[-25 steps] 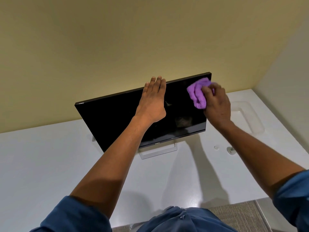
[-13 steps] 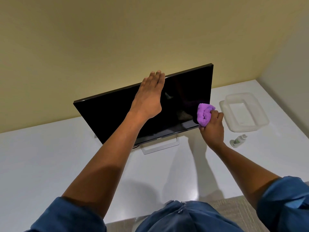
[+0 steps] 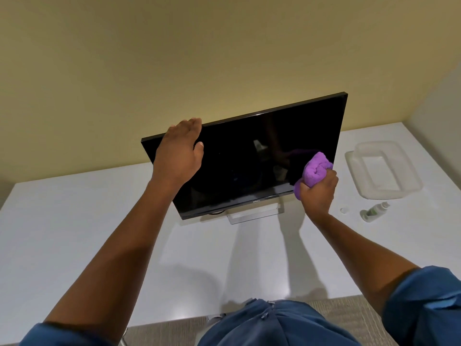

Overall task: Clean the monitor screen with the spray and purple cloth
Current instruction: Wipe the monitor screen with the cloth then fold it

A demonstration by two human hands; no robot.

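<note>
head view: dell monitor (image 3: 252,156) stands tilted on the white desk (image 3: 74,233). left hand (image 3: 180,151) rests on its top left edge, fingers hooked over, thumb on the glass. right hand (image 3: 318,193) grips the bunched purple cloth (image 3: 315,171) against the lower right screen corner. spray bottle (image 3: 374,211) lies near a clear plastic tray (image 3: 384,168), apart from both hands. risk imo: pushing hard that low could tip the stand, and that thumb may leave a fresh smudge.
</note>
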